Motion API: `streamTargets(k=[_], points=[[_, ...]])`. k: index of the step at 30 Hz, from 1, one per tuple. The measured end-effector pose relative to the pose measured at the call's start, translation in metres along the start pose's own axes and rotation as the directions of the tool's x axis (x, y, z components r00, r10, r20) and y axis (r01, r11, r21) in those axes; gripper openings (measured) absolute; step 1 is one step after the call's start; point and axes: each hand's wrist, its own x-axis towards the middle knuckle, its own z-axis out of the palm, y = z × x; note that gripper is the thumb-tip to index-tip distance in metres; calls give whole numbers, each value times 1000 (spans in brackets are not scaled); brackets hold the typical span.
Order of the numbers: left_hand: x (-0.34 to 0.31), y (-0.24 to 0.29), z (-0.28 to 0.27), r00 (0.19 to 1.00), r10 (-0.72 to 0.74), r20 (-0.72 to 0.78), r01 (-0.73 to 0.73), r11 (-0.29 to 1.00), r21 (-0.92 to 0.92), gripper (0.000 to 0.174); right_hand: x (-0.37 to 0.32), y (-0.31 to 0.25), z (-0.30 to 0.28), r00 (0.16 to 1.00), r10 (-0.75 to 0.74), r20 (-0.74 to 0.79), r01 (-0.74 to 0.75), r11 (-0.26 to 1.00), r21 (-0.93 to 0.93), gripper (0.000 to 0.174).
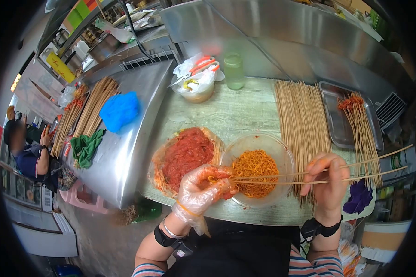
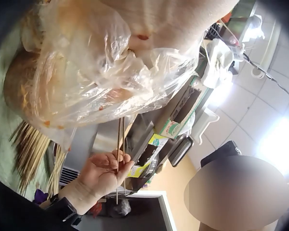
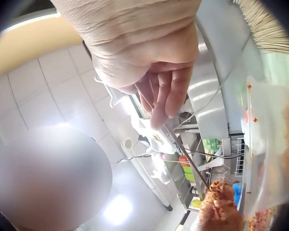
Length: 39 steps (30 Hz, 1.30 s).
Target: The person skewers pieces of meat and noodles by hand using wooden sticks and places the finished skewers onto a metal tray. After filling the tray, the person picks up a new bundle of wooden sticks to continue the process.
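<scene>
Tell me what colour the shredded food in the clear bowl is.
Orange, seen best in the head view: the shredded food fills the clear bowl.

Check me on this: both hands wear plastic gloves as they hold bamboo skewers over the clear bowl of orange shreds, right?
Not quite. Only the left hand wears a plastic glove; the right hand is bare, as the head view shows. The rest stands: both hold the bamboo skewers over the clear bowl of orange shreds.

Steel counter, pale wood-grain tabletop, white tiles, bright lamp glare, grey floor
</scene>
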Motion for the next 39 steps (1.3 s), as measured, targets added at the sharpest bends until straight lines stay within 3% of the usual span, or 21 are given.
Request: streamTargets(k=[3, 6, 14, 20, 23, 26, 29, 32, 39], points=[[0, 1, 1, 999, 16, -42, -16, 1000, 16, 16, 5, 2, -10, 995, -10, -95, 27, 983, 180, 34], [2, -4, 0, 997, 83, -2, -83, 995, 49, 20, 8, 15, -1, 960, 167, -227, -115, 968, 224, 31], [-4, 6, 6, 999, 53, -11, -51, 993, 110, 26, 12, 25, 2, 955, 268, -131, -234, 945, 229, 31], [0, 1, 6, 998, 61, -29, -61, 998, 21, 29, 14, 19, 1, 949, 271, -159, -251, 958, 136, 31], [2, -1, -5, 996, 32, 82, -23, 994, -104, 27, 12, 14, 7, 953, 240, -183, -232, 971, 66, 32], [2, 5, 3, 999, -45, -7, 44, 992, -122, 28, 10, 7, 14, 962, 198, -186, -203, 979, -7, 32], [3, 2, -4, 995, -91, 31, 96, 961, -259, 29, 12, 0, 17, 974, 171, -145, -183, 980, -75, 32], [2, 9, -2, 984, -171, 41, 175, 953, -249, 30, 18, -5, 16, 985, 158, -71, -165, 980, -109, 32], [3, 0, -10, 997, -67, 24, 71, 938, -339, 28, 31, -2, 16, 989, 145, -5, -146, 989, -15, 32]])
